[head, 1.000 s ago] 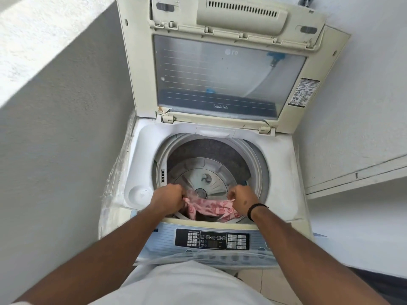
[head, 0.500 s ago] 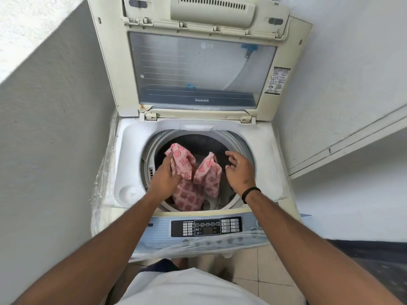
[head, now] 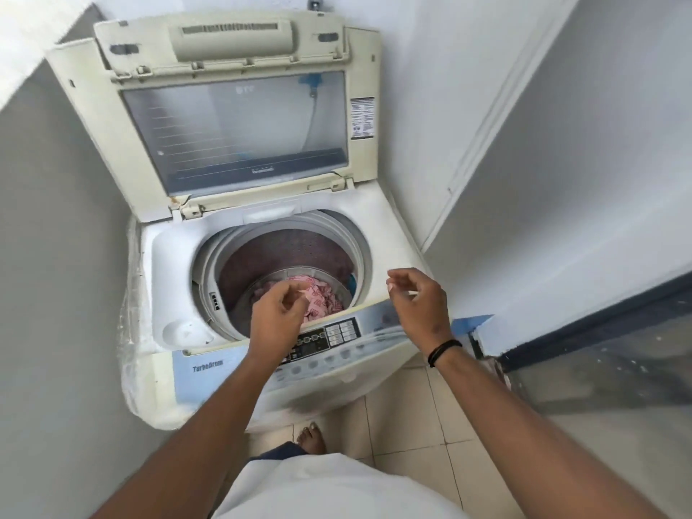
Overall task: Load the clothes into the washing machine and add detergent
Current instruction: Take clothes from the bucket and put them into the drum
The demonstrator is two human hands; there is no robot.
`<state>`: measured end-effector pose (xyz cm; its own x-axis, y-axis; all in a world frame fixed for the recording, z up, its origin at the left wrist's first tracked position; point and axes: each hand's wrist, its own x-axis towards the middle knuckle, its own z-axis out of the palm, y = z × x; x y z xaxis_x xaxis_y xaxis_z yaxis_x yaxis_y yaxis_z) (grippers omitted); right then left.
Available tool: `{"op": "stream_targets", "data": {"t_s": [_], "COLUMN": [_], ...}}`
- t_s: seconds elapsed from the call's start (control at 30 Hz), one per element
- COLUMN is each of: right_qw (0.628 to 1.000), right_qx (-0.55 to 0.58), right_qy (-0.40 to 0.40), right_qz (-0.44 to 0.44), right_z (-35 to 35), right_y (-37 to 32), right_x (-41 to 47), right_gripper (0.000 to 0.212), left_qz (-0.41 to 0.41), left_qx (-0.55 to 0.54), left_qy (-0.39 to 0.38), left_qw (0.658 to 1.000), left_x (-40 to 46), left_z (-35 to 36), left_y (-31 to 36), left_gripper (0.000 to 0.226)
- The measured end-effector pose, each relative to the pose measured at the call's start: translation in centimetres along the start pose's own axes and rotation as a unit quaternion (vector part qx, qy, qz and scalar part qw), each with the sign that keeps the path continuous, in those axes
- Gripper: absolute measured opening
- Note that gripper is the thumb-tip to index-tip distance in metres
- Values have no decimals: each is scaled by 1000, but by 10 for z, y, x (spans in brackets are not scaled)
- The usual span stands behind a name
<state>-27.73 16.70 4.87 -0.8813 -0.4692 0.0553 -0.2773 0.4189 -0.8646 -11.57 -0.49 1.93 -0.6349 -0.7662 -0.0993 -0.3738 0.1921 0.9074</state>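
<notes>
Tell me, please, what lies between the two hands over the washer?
In the head view, the control panel and the front rim of the washer lie between the left hand and right hand.

Washing machine (head: pixel 179 279) is off-white plastic, kinda yellowed on the lid (head: pixel 93 118), which has a glossy see-through window. Drum (head: pixel 284 249) looks like perforated metal, dull sheen. Pink cloth (head: pixel 322 297) inside, soft and crumpled. Floor tiles (head: pixel 408 432) are smooth, slightly shiny.

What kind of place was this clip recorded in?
Probably a narrow home laundry corner: a top-loading washing machine with its lid raised stands between plain walls on a tiled floor, pink clothes in the drum.
</notes>
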Motion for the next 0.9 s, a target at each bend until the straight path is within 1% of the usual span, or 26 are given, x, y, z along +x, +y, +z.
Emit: {"op": "stream_targets", "data": {"t_s": [0.07,0.1,0.17,0.23,0.33,0.47,0.57,0.67,0.73,0.83,0.9], "right_qw": [999,998,993,987,968,939,903,852,819,759,725], "right_qx": [25,38,65,87,122,141,146,182,197,207,213], "right_qy": [33,48,79,109,179,258,335,420,468,544,573], "right_qz": [17,27,54,82,127,177,225,256,268,293,316], "right_z": [-31,-48,-86,-114,-166,-225,-265,-292,-302,-312,-313], "right_y": [12,20,35,50,81,124,155,180,188,200,207], "right_x": [-27,-42,-78,-109,-174,-258,-321,-388,-425,-477,-506], "right_gripper": [14,14,15,14,18,23,23,23,24,23,20], "left_qz": [22,27,41,56,73,96,104,137,144,180,208], "left_qx": [-14,-18,-15,-5,56,111,118,143,147,173,190], "left_qy": [-18,-40,-99,-151,-280,-401,-473,-542,-577,-608,-615], "left_qw": [999,999,994,987,955,904,867,817,790,753,736], "left_x": [-17,-28,-56,-82,-135,-200,-248,-296,-322,-360,-379], "left_z": [20,32,59,83,128,187,230,267,290,329,353], "left_y": [18,28,47,58,70,75,80,94,102,109,111], "left_gripper": [9,9,18,19,12,15,21,31,29,31,38]}}
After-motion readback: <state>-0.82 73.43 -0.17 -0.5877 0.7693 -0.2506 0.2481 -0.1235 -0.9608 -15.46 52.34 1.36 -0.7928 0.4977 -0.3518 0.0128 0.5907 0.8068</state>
